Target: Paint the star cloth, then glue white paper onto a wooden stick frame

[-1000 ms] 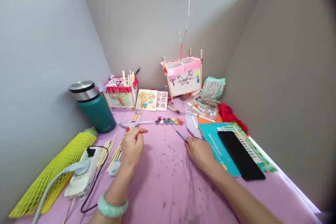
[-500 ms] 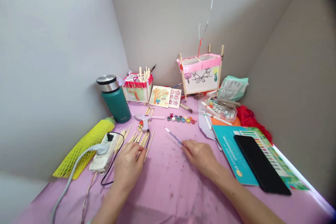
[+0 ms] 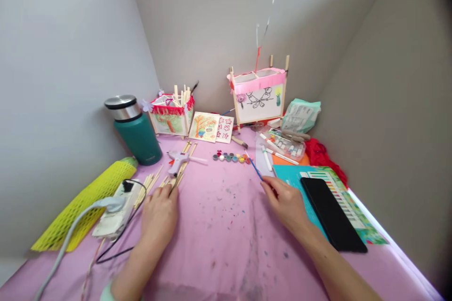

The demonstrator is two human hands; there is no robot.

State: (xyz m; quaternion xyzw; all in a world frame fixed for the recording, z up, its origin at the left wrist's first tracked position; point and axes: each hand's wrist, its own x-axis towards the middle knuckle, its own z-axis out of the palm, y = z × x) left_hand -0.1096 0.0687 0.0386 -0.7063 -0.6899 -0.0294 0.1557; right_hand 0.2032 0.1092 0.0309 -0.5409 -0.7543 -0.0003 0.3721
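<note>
A slim blue paintbrush [image 3: 255, 169] is pinched in my right hand [image 3: 286, 200], its pale tip pointing away beside the right end of the small paint pots [image 3: 231, 157]. My left hand [image 3: 160, 211] lies over a bunch of thin wooden sticks [image 3: 183, 168], fingers curled down and closed around some of them; the hand hides their near ends. Just beyond those fingers, a white hot glue gun [image 3: 177, 162] rests across the sticks with its nozzle to the right.
On the left are a teal bottle [image 3: 137, 138], a power strip [image 3: 116, 214] with cords and yellow foam netting [image 3: 84, 207]. Behind stand decorated paper lanterns [image 3: 261, 99] and painted cards [image 3: 205, 127]. A phone [image 3: 332, 214] lies on a blue book [image 3: 293, 176] at right.
My right hand has carried the paintbrush rightward, its tip now nearer the paint pots. My left hand has shifted toward the glue gun, drawing in the loose stick. The view has turned slightly.
</note>
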